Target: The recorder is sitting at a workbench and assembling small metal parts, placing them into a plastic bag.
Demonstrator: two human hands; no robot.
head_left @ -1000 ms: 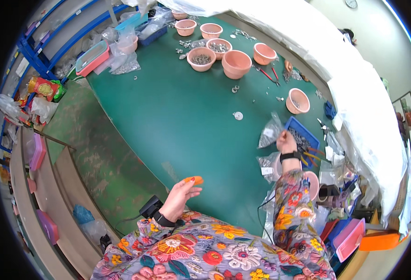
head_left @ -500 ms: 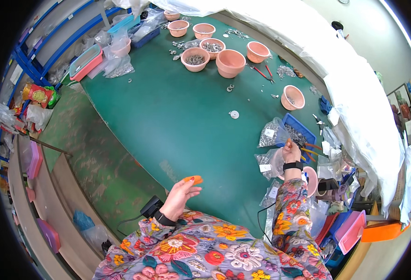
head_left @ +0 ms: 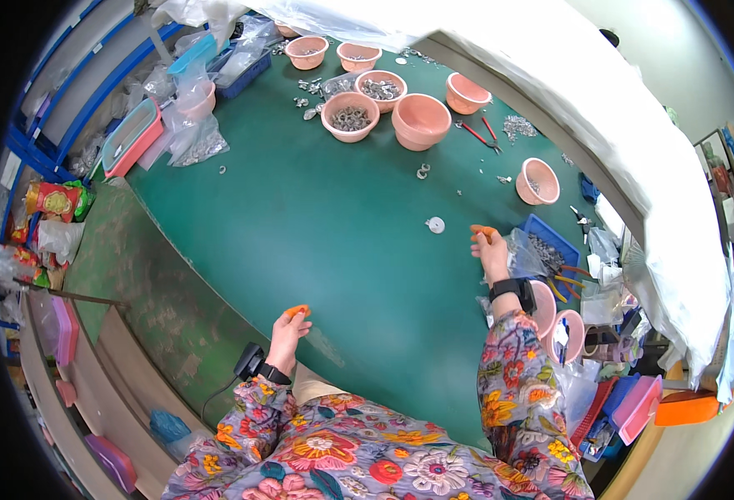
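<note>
My left hand (head_left: pixel 286 337) is raised over the near left edge of the green table (head_left: pixel 342 250). An orange finger cover shows at its fingertips, and the fingers are loosely bent and apart, with nothing visible in them. Farther right, my right hand (head_left: pixel 491 254) reaches forward beside a clear plastic bag (head_left: pixel 523 255) and a blue tray (head_left: pixel 568 242) of small metal parts. It also wears orange finger covers; its fingers are slightly bent and I see nothing held. A flat round silvery piece (head_left: pixel 436 225) lies on the table, left of and beyond the right hand.
Several pink bowls, one a bowl of metal rings (head_left: pixel 350 118), stand at the back. Red-handled pliers (head_left: pixel 482 137) lie beside them. Yellow-handled pliers (head_left: pixel 558 289) rest at the blue tray. Pink tubs (head_left: pixel 569 333) sit right of my right sleeve. Blue shelving (head_left: pixel 46 142) is at left.
My right hand has moved left and away from the blue tray. My left hand has shifted left and slightly forward. The whole view has turned a little, moving the table's right-hand things rightward.
</note>
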